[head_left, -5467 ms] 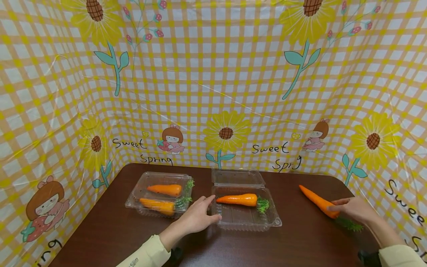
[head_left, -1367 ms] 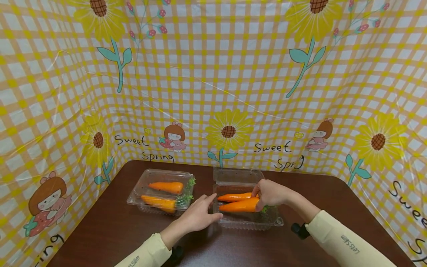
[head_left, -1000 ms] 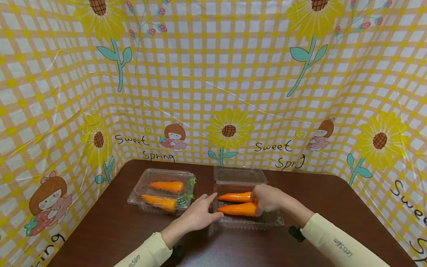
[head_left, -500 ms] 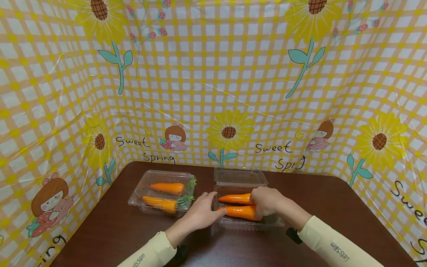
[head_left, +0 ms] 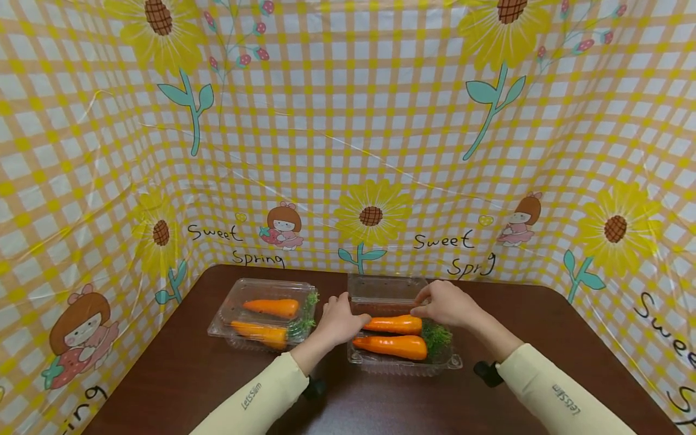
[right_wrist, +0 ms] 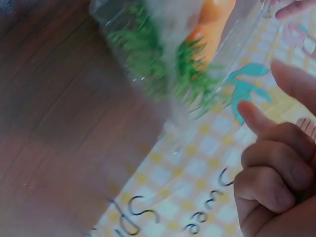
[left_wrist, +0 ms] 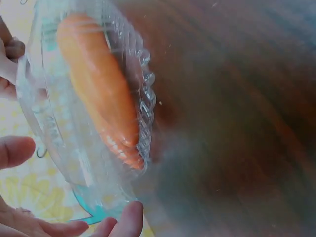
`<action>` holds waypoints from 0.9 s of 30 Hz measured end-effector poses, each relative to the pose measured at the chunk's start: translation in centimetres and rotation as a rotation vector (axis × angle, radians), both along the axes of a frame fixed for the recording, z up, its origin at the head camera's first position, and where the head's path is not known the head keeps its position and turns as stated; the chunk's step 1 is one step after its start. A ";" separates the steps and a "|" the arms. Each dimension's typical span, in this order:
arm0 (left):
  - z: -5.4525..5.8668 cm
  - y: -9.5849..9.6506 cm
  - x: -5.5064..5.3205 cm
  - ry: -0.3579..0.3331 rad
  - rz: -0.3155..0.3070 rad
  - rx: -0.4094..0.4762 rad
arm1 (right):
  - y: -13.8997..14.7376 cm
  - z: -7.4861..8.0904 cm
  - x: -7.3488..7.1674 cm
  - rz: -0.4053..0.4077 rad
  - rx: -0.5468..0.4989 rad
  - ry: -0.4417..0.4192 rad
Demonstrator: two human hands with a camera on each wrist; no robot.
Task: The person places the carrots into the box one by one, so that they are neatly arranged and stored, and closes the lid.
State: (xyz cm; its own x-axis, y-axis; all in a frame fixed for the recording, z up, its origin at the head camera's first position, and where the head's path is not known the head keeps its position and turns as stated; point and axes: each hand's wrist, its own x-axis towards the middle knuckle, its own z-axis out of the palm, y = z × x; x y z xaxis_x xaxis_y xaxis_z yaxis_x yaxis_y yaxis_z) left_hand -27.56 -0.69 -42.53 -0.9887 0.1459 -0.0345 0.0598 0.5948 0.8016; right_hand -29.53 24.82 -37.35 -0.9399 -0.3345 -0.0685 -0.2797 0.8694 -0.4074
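Note:
Two carrots lie side by side in an open clear plastic clamshell box (head_left: 405, 366), a front carrot (head_left: 391, 347) and a rear carrot (head_left: 399, 325). Their green tops (head_left: 437, 338) point right. My left hand (head_left: 338, 320) is at the box's left side, thumb overlapping the rear carrot's tip, fingers extended and spread in the left wrist view. Above the box's back right corner is my right hand (head_left: 448, 305), near the raised lid (head_left: 386, 289). In the right wrist view its thumb and forefinger stand apart around nothing, other fingers bent.
A closed clamshell box (head_left: 234, 299) with two carrots stands to the left, green tops poking out at its right side. Everything rests on a dark brown table (head_left: 179, 368). A checked sunflower cloth (head_left: 304, 151) hangs around the back and sides.
My right hand carried a carrot from the right of the table into the box, released it in front, and rose toward the lid. My left hand moved slightly back along the left side.

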 end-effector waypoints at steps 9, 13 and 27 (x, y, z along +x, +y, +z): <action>0.0 0.4 -2.9 -0.100 0.085 0.094 | 2.7 -1.1 -2.3 -0.157 -0.110 0.037; -0.6 0.4 -4.2 -0.163 0.086 0.131 | 3.3 -1.9 -3.2 -0.192 -0.114 0.039; -1.6 0.9 -6.2 -0.202 0.124 0.221 | 3.0 -4.3 -5.2 -0.336 -0.195 -0.077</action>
State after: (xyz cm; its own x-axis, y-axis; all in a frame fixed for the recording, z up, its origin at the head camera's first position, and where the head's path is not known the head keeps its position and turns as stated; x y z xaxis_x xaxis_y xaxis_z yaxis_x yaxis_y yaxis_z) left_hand -33.75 0.24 -44.08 -0.9757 0.0510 -0.2129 -0.1757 0.3981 0.9004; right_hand -34.69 27.85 -41.68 -0.9938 -0.0233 -0.1085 0.0446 0.8114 -0.5828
